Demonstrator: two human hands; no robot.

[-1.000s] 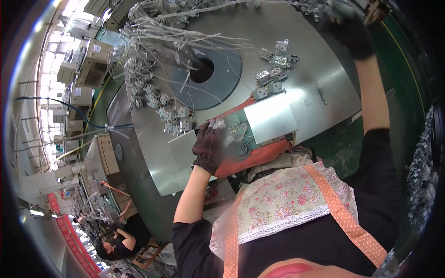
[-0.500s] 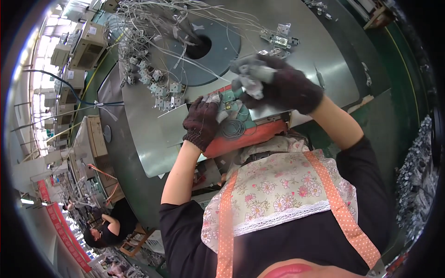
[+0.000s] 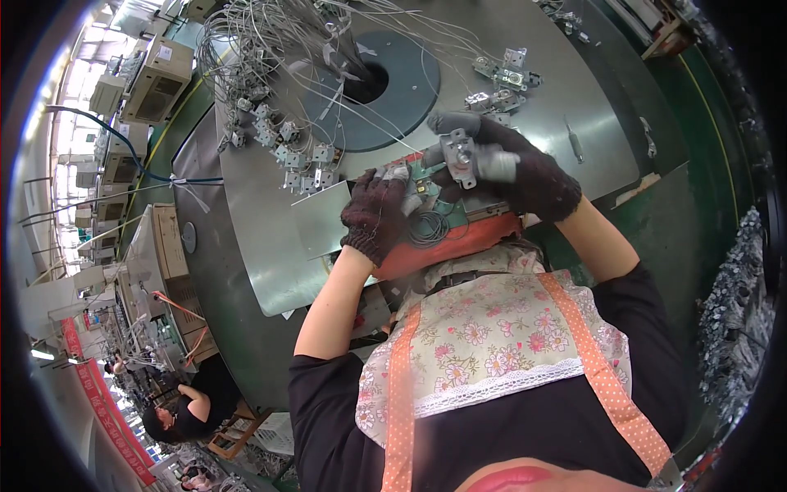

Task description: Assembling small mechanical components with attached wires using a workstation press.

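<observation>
Both of my hands wear dark knitted work gloves with grey-wrapped fingertips. My right hand [image 3: 529, 172] is closed on a small silver metal bracket [image 3: 458, 156] with a round part in its middle, held above the work spot. My left hand [image 3: 373, 211] rests lower and to the left, fingers curled and pressed together at the edge of a green fixture [image 3: 423, 185]; what they pinch is hidden. A coil of thin grey cable [image 3: 428, 230] lies just beneath the fixture, next to the left hand. Red-orange padding [image 3: 459, 244] runs along the near side.
Behind my hands, a bundle of grey cables [image 3: 287, 37] rises by a round dark disc [image 3: 422, 70], with several metal brackets [image 3: 311, 168] attached. More brackets [image 3: 508, 78] sit at the far right, near a slim tool [image 3: 573, 141]. A co-worker [image 3: 197, 406] is at the lower left.
My right hand has turned and lowered slightly, so the bracket's face now shows clearly near the fixture. The left hand, fixture and table things appear shifted slightly right in view.
</observation>
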